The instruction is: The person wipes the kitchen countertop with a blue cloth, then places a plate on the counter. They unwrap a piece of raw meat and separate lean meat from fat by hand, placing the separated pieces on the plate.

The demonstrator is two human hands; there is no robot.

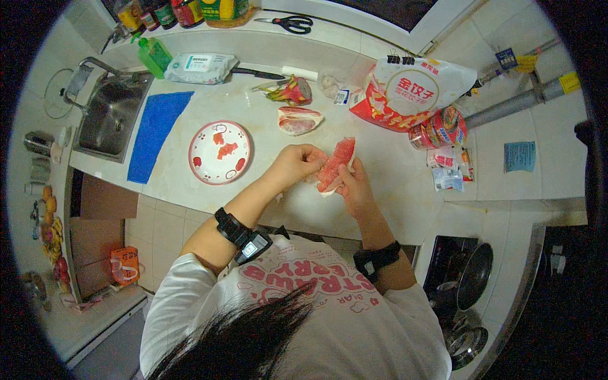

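My right hand (357, 186) grips a wedge of red pomelo (338, 161) over the counter, thumb on the flesh. My left hand (297, 164) is at the wedge's left side, its thumb and fingertips pinched together on pale membrane. Pale peel or membrane hangs at the wedge's lower end. To the left, a white plate with a red rim (194, 164) holds several pieces of red pulp (227, 150). Behind my hands lies another pomelo piece (299, 121), with pale pith along its edge. A cut dragon fruit (297, 90) lies just beyond it.
A blue cloth (156, 133) lies beside the sink (111, 114). Along the back are a wipes pack (200, 69), a black knife (259, 73), a clipped flour bag (411, 92) and an instant-noodle tub (439, 129). Scissors (292, 24) lie on the ledge. A pan (475, 277) stands at the right.
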